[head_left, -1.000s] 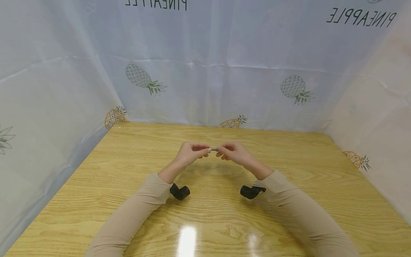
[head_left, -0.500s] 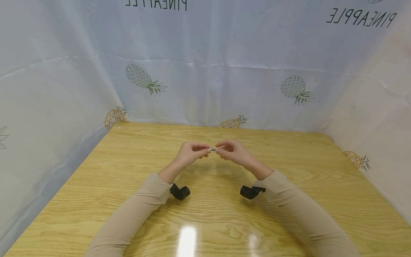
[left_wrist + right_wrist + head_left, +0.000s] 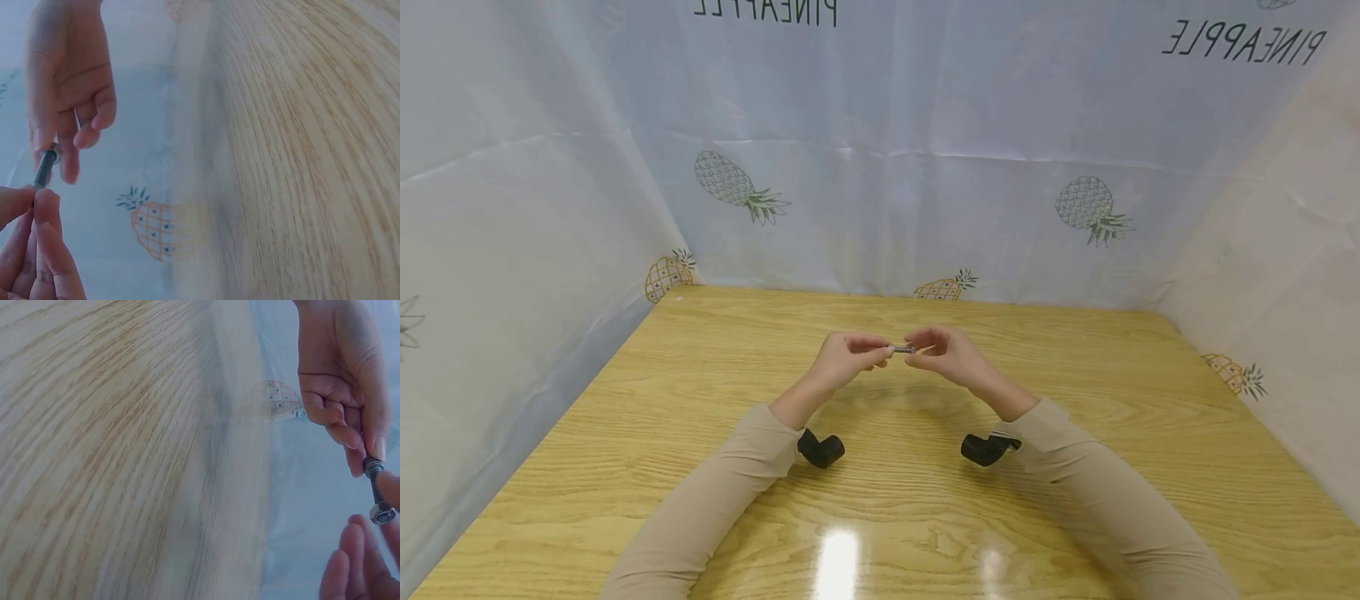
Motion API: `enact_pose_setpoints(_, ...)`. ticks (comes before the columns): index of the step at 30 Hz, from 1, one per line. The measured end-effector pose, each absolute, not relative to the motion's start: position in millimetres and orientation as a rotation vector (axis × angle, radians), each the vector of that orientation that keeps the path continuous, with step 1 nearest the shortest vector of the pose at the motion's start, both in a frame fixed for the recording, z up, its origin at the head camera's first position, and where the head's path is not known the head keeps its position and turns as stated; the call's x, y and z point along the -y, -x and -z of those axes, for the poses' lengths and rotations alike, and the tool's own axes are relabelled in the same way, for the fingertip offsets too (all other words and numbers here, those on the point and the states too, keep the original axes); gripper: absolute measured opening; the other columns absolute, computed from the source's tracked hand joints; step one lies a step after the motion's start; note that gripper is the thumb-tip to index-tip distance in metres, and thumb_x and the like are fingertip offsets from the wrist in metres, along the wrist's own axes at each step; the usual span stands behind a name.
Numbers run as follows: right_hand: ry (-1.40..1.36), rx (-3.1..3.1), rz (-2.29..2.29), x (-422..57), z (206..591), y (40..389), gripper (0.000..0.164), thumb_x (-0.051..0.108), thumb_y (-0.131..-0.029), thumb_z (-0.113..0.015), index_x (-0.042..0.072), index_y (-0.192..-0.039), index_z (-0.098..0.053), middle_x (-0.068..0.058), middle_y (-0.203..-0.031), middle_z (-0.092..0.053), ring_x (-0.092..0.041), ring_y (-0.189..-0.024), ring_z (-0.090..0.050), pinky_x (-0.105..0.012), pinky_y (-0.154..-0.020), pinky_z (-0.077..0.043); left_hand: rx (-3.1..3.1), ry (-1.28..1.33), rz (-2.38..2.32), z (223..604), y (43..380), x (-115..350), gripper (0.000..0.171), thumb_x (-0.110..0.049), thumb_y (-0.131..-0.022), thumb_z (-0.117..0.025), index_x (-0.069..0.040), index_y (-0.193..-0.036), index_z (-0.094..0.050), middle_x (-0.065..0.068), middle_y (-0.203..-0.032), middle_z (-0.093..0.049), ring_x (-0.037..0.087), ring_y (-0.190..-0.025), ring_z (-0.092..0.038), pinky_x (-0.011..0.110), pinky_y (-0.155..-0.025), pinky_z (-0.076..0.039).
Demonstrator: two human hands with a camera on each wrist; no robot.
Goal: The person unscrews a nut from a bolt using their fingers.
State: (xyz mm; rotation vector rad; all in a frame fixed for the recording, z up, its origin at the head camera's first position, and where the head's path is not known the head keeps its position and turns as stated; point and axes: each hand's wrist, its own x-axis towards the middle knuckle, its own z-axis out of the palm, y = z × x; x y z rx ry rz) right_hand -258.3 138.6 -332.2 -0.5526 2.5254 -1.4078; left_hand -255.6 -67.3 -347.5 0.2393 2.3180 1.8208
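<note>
My bolt (image 3: 44,169) is silvery grey, my sleeves (image 3: 707,492) plain beige. The table (image 3: 895,500) shows yellow wood grain; beyond its far edge, pale cloth (image 3: 880,217) carries green and orange pineapple outlines (image 3: 722,177).

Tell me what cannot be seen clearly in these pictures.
Left wrist view: near end of the grey metal threaded bolt, hidden by left hand.
Right wrist view: right hand, cut off by right edge.
Head view: bolt's threads, too small; leftmost black printed lettering, cut off by top edge.

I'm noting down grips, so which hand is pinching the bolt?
The left hand: it pinches one end of the bolt. The right hand is at the other end, its thumb and fingers parted.
</note>
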Motion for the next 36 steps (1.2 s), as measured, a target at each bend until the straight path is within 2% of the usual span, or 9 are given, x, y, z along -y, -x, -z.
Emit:
enact_pose_setpoints(7, 0.531, -2.494, 1.353, -139.6, 330.9, 259.2, 0.041, 0.033, -0.097, -0.049, 0.001, -0.121, -0.059, -0.017, -0.109, -0.068, -0.031, -0.097, -0.062, -0.045, -0.089, -0.051, -2.334, -0.241, -1.805, 332.1, 245.3, 67.1, 0.031, -0.019, -0.089, -0.064, -0.002, -0.115, -0.066, 0.023, -0.112, -0.066, 0.010, -0.083, -0.066, 0.040, -0.090, -0.051)
enact_pose_setpoints(12, 0.526, -2.522, 1.361, -138.7, 329.8, 258.6, 0.035, 0.027, -0.094, -0.057, 0.003, -0.120, -0.059, -0.017, -0.113, -0.065, -0.030, -0.100, -0.061, -0.048, -0.090, -0.049, -2.349, -0.260, -1.806, 319.0, 232.7, 67.2, 0.030, -0.017, -0.090, -0.062, 0.000, -0.114, -0.066, 0.021, -0.108, -0.068, 0.008, -0.082, -0.066, 0.038, -0.088, -0.052)
enact_pose_setpoints(15, 0.532, -2.525, 1.388, -138.2, 328.5, 258.2, 0.038, 0.023, -0.090, -0.063, 0.006, -0.123, -0.057, -0.018, -0.118, -0.062, -0.031, -0.104, -0.061, -0.048, -0.090, -0.049, -2.344, -0.258, -1.809, 318.3, 232.1, 67.3, 0.029, -0.018, -0.090, -0.063, -0.001, -0.113, -0.066, 0.017, -0.104, -0.071, 0.009, -0.082, -0.067, 0.041, -0.089, -0.052)
enact_pose_setpoints(19, 0.519, -2.490, 1.389, -138.7, 329.2, 259.0, 0.042, 0.028, -0.092, -0.059, 0.007, -0.128, -0.054, -0.017, -0.119, -0.063, -0.033, -0.105, -0.061, -0.046, -0.092, -0.050, -2.332, -0.244, -1.808, 318.0, 233.0, 67.3, 0.030, -0.018, -0.089, -0.064, -0.002, -0.114, -0.066, 0.017, -0.105, -0.071, 0.013, -0.085, -0.067, 0.044, -0.092, -0.050)
enact_pose_setpoints(23, 0.503, -2.470, 1.365, -139.2, 329.7, 259.2, 0.040, 0.032, -0.096, -0.051, 0.002, -0.123, -0.058, -0.017, -0.112, -0.067, -0.036, -0.102, -0.062, -0.045, -0.092, -0.050, -2.331, -0.244, -1.807, 318.2, 232.9, 67.3, 0.030, -0.018, -0.089, -0.064, -0.002, -0.115, -0.066, 0.020, -0.109, -0.068, 0.012, -0.085, -0.067, 0.044, -0.092, -0.050)
enact_pose_setpoints(25, 0.497, -2.478, 1.355, -138.8, 329.5, 258.7, 0.038, 0.031, -0.097, -0.051, 0.003, -0.120, -0.060, -0.017, -0.110, -0.068, -0.033, -0.100, -0.062, -0.045, -0.091, -0.050, -2.332, -0.250, -1.805, 318.6, 232.8, 67.4, 0.031, -0.018, -0.090, -0.063, -0.002, -0.116, -0.065, 0.022, -0.111, -0.067, 0.011, -0.084, -0.067, 0.046, -0.094, -0.049)
enact_pose_setpoints(32, 0.524, -2.523, 1.390, -137.5, 329.5, 258.4, 0.033, 0.020, -0.091, -0.061, 0.004, -0.120, -0.059, -0.019, -0.117, -0.062, -0.029, -0.101, -0.062, -0.049, -0.090, -0.050, -2.331, -0.253, -1.808, 319.2, 232.7, 68.0, 0.030, -0.018, -0.090, -0.063, -0.002, -0.115, -0.066, 0.022, -0.111, -0.067, 0.009, -0.083, -0.067, 0.046, -0.094, -0.049)
enact_pose_setpoints(36, 0.534, -2.514, 1.410, -138.3, 330.5, 259.0, 0.038, 0.023, -0.091, -0.062, 0.005, -0.124, -0.056, -0.019, -0.121, -0.060, -0.031, -0.104, -0.061, -0.049, -0.092, -0.049, -2.317, -0.253, -1.817, 319.1, 232.8, 68.2, 0.031, -0.018, -0.090, -0.063, -0.001, -0.115, -0.065, 0.023, -0.113, -0.066, 0.009, -0.083, -0.067, 0.046, -0.094, -0.048)
